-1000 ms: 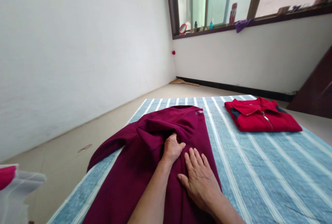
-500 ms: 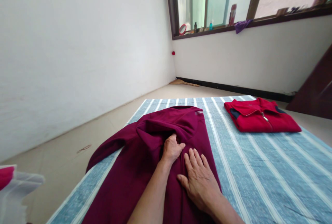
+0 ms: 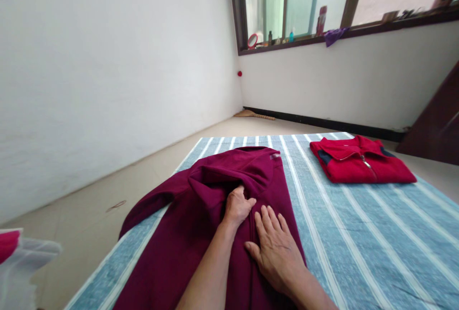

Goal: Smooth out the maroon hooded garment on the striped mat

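Observation:
A maroon hooded jacket (image 3: 168, 257) lies spread on a blue-and-white striped cloth (image 3: 311, 224), one sleeve reaching over the left edge. My left hand (image 3: 238, 207) is closed on the fabric by the jacket's hood; its fingertips are tucked under a fold and partly hidden, while the thumb points right. Just below and to the right, my right hand (image 3: 274, 248) rests palm down on the jacket's front, fingers stretched out and slightly apart. It lies flat beside a long seam and grips nothing.
A folded red zip-neck top (image 3: 362, 159) sits at the far right of the cloth. White translucent material (image 3: 32, 267) shows at the lower left. A broom (image 3: 251, 114) lies on the floor in the corner. Bottles and a round mirror (image 3: 252, 40) stand along the windowsill.

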`<state>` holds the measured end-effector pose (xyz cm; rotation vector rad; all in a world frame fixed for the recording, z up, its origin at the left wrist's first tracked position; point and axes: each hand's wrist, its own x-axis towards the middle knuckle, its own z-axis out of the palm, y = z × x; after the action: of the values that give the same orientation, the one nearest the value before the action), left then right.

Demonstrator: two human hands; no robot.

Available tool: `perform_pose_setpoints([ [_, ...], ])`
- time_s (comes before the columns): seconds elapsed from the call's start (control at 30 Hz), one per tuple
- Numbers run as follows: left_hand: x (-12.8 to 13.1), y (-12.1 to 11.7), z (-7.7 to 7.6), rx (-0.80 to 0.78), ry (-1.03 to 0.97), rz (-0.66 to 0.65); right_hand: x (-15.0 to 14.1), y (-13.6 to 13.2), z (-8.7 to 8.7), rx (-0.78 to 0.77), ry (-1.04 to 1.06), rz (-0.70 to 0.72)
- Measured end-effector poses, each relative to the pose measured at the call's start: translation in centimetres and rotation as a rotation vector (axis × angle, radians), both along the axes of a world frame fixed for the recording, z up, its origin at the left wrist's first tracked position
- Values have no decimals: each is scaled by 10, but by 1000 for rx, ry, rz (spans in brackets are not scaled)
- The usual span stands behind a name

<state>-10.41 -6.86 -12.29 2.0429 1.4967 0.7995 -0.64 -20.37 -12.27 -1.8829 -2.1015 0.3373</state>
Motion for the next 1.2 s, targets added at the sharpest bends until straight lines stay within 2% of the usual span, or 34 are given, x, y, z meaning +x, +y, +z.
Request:
perform_pose_setpoints([
  [0.4,-1,0,1,-2,17,-11,-1,0,1,6,6,-3],
  [0.67,1,-4,7,-12,56,21,-1,2,-5,19,1,-9],
  [1.07,2,-7,11,-45,95,49,-2,2,-13,167,35,-25],
  [1.13,2,-7,12,-52,104,53,0,2,-4,211,137,-40],
  [1.2,1,-8,13,-61,112,56,4,0,18,248,330,-43],
])
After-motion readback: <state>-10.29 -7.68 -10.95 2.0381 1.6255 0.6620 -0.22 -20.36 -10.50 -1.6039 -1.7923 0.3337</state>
